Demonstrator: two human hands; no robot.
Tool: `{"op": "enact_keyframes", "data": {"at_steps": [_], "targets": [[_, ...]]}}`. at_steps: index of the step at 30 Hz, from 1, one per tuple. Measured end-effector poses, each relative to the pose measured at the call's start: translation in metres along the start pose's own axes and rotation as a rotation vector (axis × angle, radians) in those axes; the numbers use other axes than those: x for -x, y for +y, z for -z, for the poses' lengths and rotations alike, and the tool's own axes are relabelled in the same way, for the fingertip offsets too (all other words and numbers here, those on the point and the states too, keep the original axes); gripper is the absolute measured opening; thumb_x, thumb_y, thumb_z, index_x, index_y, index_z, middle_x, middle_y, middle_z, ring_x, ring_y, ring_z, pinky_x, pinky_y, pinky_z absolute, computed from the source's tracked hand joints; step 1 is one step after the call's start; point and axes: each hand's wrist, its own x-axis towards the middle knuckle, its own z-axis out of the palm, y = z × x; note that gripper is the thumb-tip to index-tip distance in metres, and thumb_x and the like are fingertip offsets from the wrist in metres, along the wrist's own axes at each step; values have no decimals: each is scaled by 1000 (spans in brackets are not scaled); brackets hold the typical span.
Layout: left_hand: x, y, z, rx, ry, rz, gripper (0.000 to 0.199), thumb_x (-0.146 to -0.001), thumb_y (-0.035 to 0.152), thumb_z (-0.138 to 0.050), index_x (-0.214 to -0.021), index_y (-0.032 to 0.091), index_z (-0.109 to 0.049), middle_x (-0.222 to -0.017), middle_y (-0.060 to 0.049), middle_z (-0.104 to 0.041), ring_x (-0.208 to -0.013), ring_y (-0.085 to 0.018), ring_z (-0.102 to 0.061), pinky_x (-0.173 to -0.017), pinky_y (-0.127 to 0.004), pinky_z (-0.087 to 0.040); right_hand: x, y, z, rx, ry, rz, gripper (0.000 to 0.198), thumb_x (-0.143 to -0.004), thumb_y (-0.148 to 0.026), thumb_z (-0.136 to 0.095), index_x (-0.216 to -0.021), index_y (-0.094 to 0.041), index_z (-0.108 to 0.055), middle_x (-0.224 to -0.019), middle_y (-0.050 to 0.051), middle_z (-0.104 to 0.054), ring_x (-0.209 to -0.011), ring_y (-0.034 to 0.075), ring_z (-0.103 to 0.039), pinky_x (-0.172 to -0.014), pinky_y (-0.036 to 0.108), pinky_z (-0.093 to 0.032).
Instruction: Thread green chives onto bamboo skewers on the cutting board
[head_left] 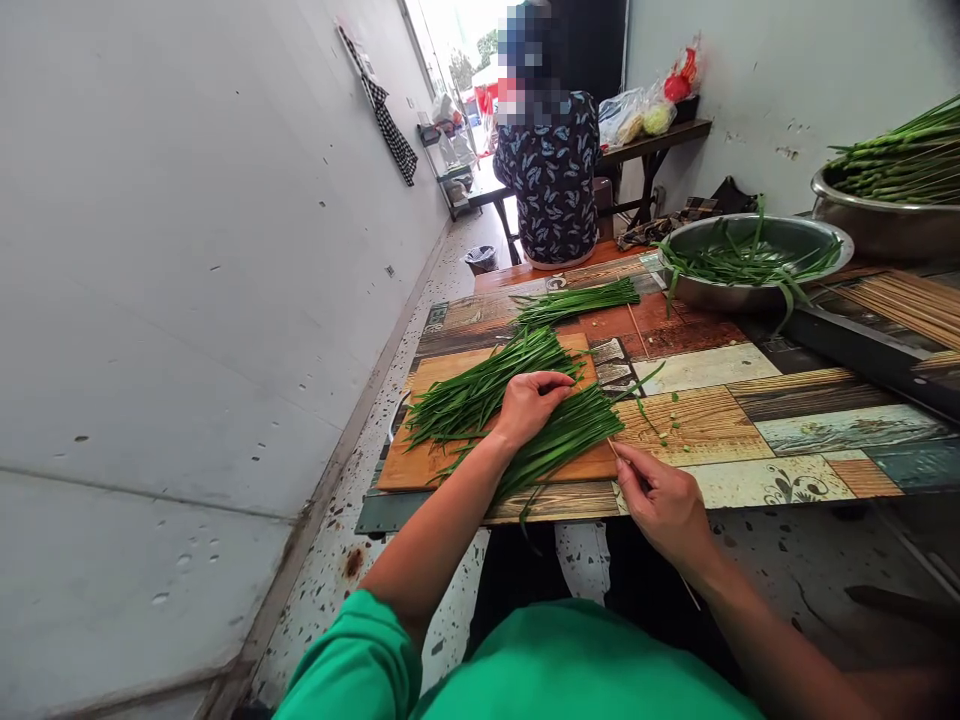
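On the wooden cutting board lie long garlic chives in two bunches. My left hand reaches across the nearer bunch of garlic chives, fingertips closed on strands at its upper edge. The farther bunch lies just beyond my wrist. In my right hand a thin bamboo skewer is pinched between thumb and fingers. Its front end touches the cut ends of the nearer bunch at the board's right edge, and its back end sticks out below my wrist. Whether the tip has pierced any strands is hidden.
Another chive bunch lies behind the board beside a loose skewer. To the right are a steel bowl of chives, a large black-handled knife, bamboo skewers and a fuller pot. A person sits beyond the table.
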Motion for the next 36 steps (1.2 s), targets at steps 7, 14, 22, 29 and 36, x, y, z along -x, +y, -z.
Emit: {"op": "enact_keyframes", "data": {"at_steps": [7, 14, 22, 29, 36], "targets": [[6, 22, 27, -233, -313, -168, 28, -82, 11, -53, -99, 19, -74, -97, -2, -74, -84, -13, -66, -82, -23, -49, 2, 0, 1, -8, -4, -6, 28, -89, -24, -48, -104, -16, -70, -93, 7, -75, -74, 17, -72, -64, 24, -56], [-9, 25, 39, -646, -77, -207, 20, -82, 17, -58, -93, 18, -75, -88, -6, -71, -81, -17, -63, -80, -28, -48, 2, 0, 0, 96, -17, -5, 29, -88, -23, -47, -103, -16, -70, -93, 7, -75, -73, 19, -72, -63, 26, -56], [-29, 17, 14, -872, -140, -259, 18, -82, 22, -58, -87, 17, -75, -87, -9, -68, -87, -22, -59, -83, -33, -45, 1, 0, -1, 134, -57, -17, 30, -88, -24, -45, -104, -17, -70, -95, 7, -75, -75, 19, -72, -65, 26, -56], [-28, 23, 13, -864, -150, -277, 19, -81, 18, -55, -82, 17, -73, -86, -8, -68, -85, -20, -60, -83, -32, -45, 1, -1, -1, 112, -30, -21, 30, -87, -23, -45, -103, -18, -71, -92, 6, -76, -73, 18, -72, -62, 25, -55], [-13, 23, 13, -611, -117, -152, 17, -80, 17, -58, -89, 18, -72, -84, -4, -72, -75, -16, -63, -74, -27, -46, 2, -1, 0, 97, -2, -11, 30, -88, -23, -45, -103, -17, -71, -93, 8, -75, -72, 19, -72, -62, 25, -56]]}}
